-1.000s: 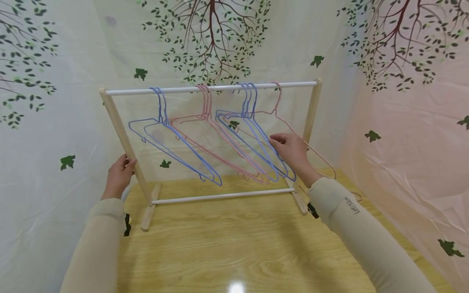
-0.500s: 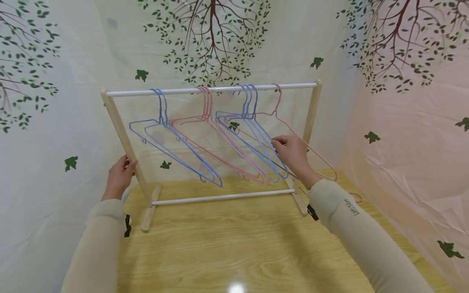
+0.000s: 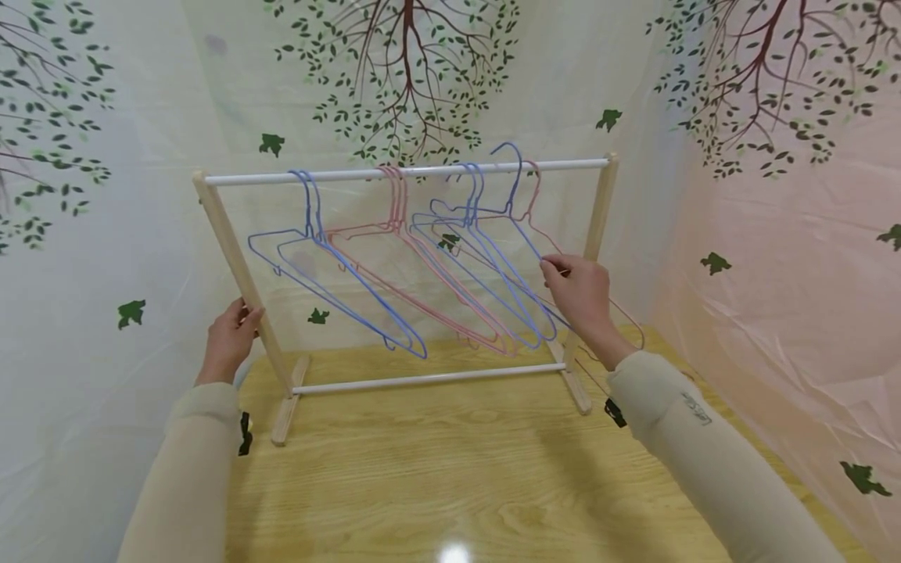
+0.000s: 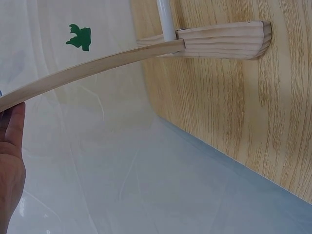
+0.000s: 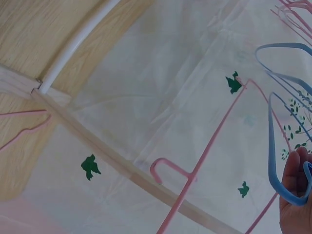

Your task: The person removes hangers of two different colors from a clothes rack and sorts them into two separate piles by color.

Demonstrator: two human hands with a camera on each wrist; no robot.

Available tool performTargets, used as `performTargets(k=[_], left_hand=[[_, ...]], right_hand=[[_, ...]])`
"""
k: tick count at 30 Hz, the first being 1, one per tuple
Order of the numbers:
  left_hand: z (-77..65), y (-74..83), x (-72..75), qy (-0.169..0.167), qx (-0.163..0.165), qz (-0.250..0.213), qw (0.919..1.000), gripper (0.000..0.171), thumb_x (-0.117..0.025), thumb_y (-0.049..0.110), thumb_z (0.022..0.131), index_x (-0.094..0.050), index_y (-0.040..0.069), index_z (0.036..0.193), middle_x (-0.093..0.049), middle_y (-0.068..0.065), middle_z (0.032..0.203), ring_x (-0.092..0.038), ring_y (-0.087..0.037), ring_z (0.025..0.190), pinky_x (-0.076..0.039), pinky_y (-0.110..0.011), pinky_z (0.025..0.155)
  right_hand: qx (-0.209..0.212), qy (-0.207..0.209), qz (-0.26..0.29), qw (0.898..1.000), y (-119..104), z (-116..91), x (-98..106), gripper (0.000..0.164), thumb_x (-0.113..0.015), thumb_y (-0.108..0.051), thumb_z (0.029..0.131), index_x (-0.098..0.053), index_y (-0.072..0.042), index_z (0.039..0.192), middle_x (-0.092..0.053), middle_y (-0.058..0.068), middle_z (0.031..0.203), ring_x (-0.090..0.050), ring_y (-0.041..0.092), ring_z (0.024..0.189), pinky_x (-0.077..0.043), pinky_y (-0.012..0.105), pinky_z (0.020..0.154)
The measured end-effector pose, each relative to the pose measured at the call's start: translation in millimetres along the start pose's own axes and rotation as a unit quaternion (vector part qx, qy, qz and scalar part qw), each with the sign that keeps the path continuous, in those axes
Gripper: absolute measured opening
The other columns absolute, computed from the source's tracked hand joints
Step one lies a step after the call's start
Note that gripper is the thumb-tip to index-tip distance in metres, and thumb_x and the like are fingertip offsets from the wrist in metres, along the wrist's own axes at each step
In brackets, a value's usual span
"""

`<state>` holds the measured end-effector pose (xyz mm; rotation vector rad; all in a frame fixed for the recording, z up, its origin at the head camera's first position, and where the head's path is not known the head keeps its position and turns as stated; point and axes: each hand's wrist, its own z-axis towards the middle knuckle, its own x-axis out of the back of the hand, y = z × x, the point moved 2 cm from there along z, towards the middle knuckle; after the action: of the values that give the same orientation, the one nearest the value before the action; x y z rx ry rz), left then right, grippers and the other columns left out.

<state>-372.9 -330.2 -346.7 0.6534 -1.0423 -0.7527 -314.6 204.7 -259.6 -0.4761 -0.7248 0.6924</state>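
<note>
A clothes rack has wooden end posts and a white top rail (image 3: 246,178). My left hand (image 3: 231,340) holds its left post (image 3: 235,262), also seen in the left wrist view as a slanting wooden post (image 4: 97,67). Near the right end, my right hand (image 3: 579,295) pinches the sloping shoulder of a blue clothes hanger (image 3: 516,191). That hanger's hook stands above the rail, not resting on it. Just left of it hang two blue hangers (image 3: 481,195). A pink hanger (image 3: 538,184) hangs to its right, partly hidden by my right hand.
Further left on the rail are several pink hangers (image 3: 394,195) and two blue ones (image 3: 307,207). A pink hanger (image 5: 24,130) lies on the wooden table (image 3: 422,469) beyond the right foot. A white lower bar (image 3: 422,378) joins the feet. Printed sheets (image 3: 774,313) surround the table.
My right hand has moved slightly right, and the rightmost of three blue hangers has been lifted, its hook rising off the rail and shifting right. My left hand stays on the post.
</note>
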Motion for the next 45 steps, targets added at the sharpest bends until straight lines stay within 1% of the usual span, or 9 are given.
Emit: performTargets(k=[3, 9, 12, 15, 18, 22, 27, 38, 45], left_hand=[[-0.9, 0.3, 0.6, -0.002, 0.005, -0.003, 1.0000, 0.052, -0.039, 0.027, 0.109, -0.036, -0.004, 0.150, -0.047, -0.035, 0.137, -0.052, -0.047, 0.120, -0.048, -0.056, 0.098], [-1.6, -1.2, 0.9, -0.003, 0.003, -0.005, 1.0000, 0.051, -0.038, 0.029, 0.109, -0.038, -0.004, 0.148, -0.046, -0.034, 0.139, -0.052, -0.046, 0.121, -0.048, -0.054, 0.099], [-2.8, -0.2, 0.9, -0.001, -0.009, -0.004, 0.9999, 0.050, -0.038, 0.029, 0.109, -0.041, -0.006, 0.145, -0.047, -0.035, 0.137, -0.053, -0.046, 0.119, -0.053, -0.045, 0.095], [-4.2, 1.3, 0.9, 0.000, -0.021, -0.005, 0.9998, 0.049, -0.038, 0.027, 0.109, -0.042, -0.007, 0.143, -0.048, -0.036, 0.136, -0.053, -0.046, 0.118, -0.058, -0.030, 0.088], [-5.1, 2.2, 0.8, -0.002, -0.024, -0.010, 0.9997, 0.049, -0.038, 0.027, 0.109, -0.042, -0.008, 0.143, -0.048, -0.036, 0.135, -0.053, -0.047, 0.118, -0.057, -0.021, 0.084], [-5.2, 2.3, 1.1, -0.005, -0.021, -0.009, 0.9997, 0.049, -0.036, 0.028, 0.109, -0.043, -0.007, 0.143, -0.049, -0.035, 0.136, -0.053, -0.046, 0.119, -0.057, -0.033, 0.091], [-4.6, 2.3, 0.7, -0.009, -0.022, -0.002, 0.9997, 0.050, -0.035, 0.029, 0.109, -0.042, -0.007, 0.143, -0.049, -0.034, 0.136, -0.053, -0.046, 0.119, -0.050, -0.049, 0.096], [-5.0, 2.6, 1.1, -0.010, -0.023, 0.004, 0.9997, 0.050, -0.034, 0.030, 0.109, -0.043, -0.007, 0.142, -0.049, -0.034, 0.136, -0.053, -0.046, 0.118, -0.051, -0.047, 0.096], [-5.9, 5.6, 0.6, -0.009, -0.020, 0.000, 0.9998, 0.050, -0.034, 0.029, 0.109, -0.042, -0.008, 0.143, -0.048, -0.034, 0.136, -0.052, -0.046, 0.120, -0.049, -0.052, 0.097]], right_hand=[[0.017, 0.016, -0.006, 1.000, 2.5, -3.1, 5.9, 0.020, -0.064, -0.015, 0.097, -0.078, -0.002, 0.104, -0.074, 0.013, 0.088, -0.070, 0.024, 0.072, -0.046, 0.011, 0.057], [0.043, 0.044, -0.011, 0.998, 8.6, -13.6, 19.6, 0.019, -0.067, -0.013, 0.096, -0.078, 0.001, 0.102, -0.073, 0.014, 0.082, -0.067, 0.022, 0.067, -0.042, 0.008, 0.055], [0.052, 0.055, -0.009, 0.997, 12.8, -19.7, 25.5, 0.017, -0.068, -0.011, 0.095, -0.077, 0.002, 0.102, -0.072, 0.015, 0.080, -0.063, 0.008, 0.064, -0.042, 0.007, 0.055], [0.068, 0.067, 0.002, 0.995, 15.9, -26.4, 30.7, 0.015, -0.069, -0.007, 0.093, -0.077, 0.003, 0.100, -0.072, 0.015, 0.079, -0.055, -0.008, 0.063, -0.042, 0.005, 0.054], [0.097, 0.081, 0.004, 0.992, 18.8, -32.5, 35.1, 0.012, -0.070, -0.004, 0.091, -0.077, 0.004, 0.097, -0.071, 0.015, 0.077, -0.051, -0.014, 0.063, -0.041, 0.004, 0.055], [0.129, 0.095, -0.006, 0.987, 23.2, -40.6, 39.6, 0.009, -0.071, -0.001, 0.089, -0.078, 0.004, 0.094, -0.071, 0.012, 0.074, -0.052, -0.011, 0.063, -0.040, 0.004, 0.056], [0.131, 0.085, -0.004, 0.988, 30.5, -54.3, 42.3, 0.008, -0.071, -0.001, 0.090, -0.078, 0.002, 0.091, -0.070, 0.009, 0.072, -0.051, -0.013, 0.061, -0.041, 0.005, 0.054], [0.138, 0.088, -0.003, 0.986, 49.5, -77.5, 46.0, 0.006, -0.072, 0.003, 0.088, -0.077, 0.002, 0.090, -0.068, 0.006, 0.069, -0.054, -0.004, 0.059, -0.040, 0.006, 0.052], [0.147, 0.085, -0.003, 0.985, 62.0, -94.2, 52.4, 0.006, -0.072, 0.005, 0.087, -0.077, 0.003, 0.090, -0.069, 0.008, 0.072, -0.053, -0.007, 0.062, -0.041, 0.005, 0.054]])
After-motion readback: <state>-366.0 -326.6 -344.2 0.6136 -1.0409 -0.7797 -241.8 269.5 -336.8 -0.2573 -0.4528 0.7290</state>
